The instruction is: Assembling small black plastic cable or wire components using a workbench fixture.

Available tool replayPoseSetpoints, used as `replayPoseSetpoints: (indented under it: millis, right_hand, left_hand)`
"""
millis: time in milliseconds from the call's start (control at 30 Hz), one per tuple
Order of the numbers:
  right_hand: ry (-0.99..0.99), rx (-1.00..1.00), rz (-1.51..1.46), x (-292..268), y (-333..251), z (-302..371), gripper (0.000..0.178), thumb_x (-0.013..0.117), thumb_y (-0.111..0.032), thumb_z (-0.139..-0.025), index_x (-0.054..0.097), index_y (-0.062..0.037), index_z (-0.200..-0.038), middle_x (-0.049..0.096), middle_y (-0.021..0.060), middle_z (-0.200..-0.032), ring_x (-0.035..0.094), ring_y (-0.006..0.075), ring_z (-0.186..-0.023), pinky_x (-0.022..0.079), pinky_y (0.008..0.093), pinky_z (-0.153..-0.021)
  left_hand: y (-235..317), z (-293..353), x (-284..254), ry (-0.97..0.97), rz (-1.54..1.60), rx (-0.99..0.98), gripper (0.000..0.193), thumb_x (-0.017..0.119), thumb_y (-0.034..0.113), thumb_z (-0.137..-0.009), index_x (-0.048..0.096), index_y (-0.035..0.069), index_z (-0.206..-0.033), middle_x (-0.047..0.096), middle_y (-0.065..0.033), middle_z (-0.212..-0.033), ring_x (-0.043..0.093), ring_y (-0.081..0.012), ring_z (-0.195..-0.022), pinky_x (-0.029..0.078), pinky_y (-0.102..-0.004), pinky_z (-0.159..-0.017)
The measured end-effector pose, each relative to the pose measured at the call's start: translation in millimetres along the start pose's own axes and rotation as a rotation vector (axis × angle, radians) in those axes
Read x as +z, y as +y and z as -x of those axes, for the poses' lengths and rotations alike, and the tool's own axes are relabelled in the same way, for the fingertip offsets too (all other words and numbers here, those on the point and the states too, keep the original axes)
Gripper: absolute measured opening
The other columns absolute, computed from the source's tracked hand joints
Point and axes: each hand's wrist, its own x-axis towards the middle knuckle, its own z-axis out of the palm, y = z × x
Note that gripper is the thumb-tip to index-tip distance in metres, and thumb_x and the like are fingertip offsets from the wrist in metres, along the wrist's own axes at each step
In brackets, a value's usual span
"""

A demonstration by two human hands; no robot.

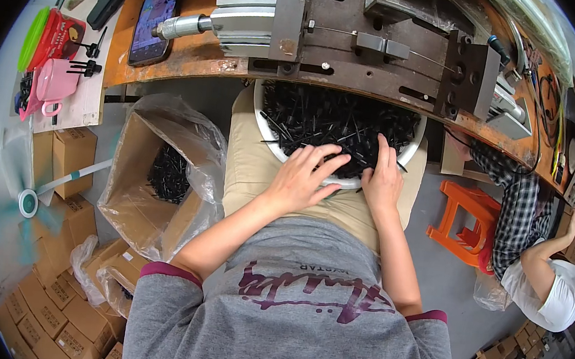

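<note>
A white basin (260, 105) rests on my lap, filled with a heap of small black stick-like plastic parts (327, 122). My left hand (301, 177) lies over its near rim, fingers bent and spread, their tips on the parts. Its thumb points toward the rim. To the right, my right hand (382, 182) reaches over the same rim with the index finger stretched onto the heap. I see nothing held in either hand, though the undersides of the fingers are hidden.
Ahead is a wooden bench with a metal clamping fixture (376, 46) and a phone (158, 15). A lined carton (140, 200) of black parts stands at left, near a fan (28, 203). At right are an orange stool (467, 221) and another person (548, 281).
</note>
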Motion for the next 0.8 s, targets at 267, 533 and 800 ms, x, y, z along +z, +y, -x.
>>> replayPoseSetpoints:
  millis: [267, 533, 800]
  right_hand:
    - [0.127, 0.08, -0.314, -3.9, -3.3, -31.7, 0.056, 0.057, 0.004, -0.068, 0.047, -0.0025, -0.122, 0.059, 0.0201, -0.093, 0.06, 0.0378, -0.069, 0.05, 0.0427, -0.065]
    - [0.137, 0.06, -0.416, -3.0, -26.8, -63.3, 0.056, 0.061, -0.001, -0.069, 0.046, 0.0, -0.123, 0.06, 0.0199, -0.094, 0.058, 0.0336, -0.078, 0.049, 0.0402, -0.073]
    - [0.17, -0.096, -0.115, -35.3, -17.8, -52.8, 0.054, 0.075, -0.018, -0.072, 0.055, -0.0031, -0.121, 0.058, 0.0204, -0.108, 0.055, 0.0365, -0.101, 0.042, 0.0426, -0.091]
  left_hand:
    - [-3.9, 10.8, 2.6, 0.013, -0.013, -0.043, 0.055, 0.073, 0.015, -0.074, 0.053, 0.01, -0.126, 0.051, -0.0082, -0.12, 0.051, -0.0235, -0.087, 0.043, -0.0363, -0.081]
    - [-7.4, 11.6, -3.9, 0.133, -0.046, -0.129, 0.062, 0.076, 0.013, -0.071, 0.052, 0.011, -0.127, 0.048, -0.0097, -0.123, 0.05, -0.0249, -0.096, 0.042, -0.0367, -0.087]
    - [-40.6, 18.7, -24.2, 0.464, 0.016, -0.425, 0.058, 0.07, 0.018, -0.081, 0.044, 0.006, -0.132, 0.04, -0.0175, -0.13, 0.041, -0.0348, -0.121, 0.033, -0.0422, -0.103]
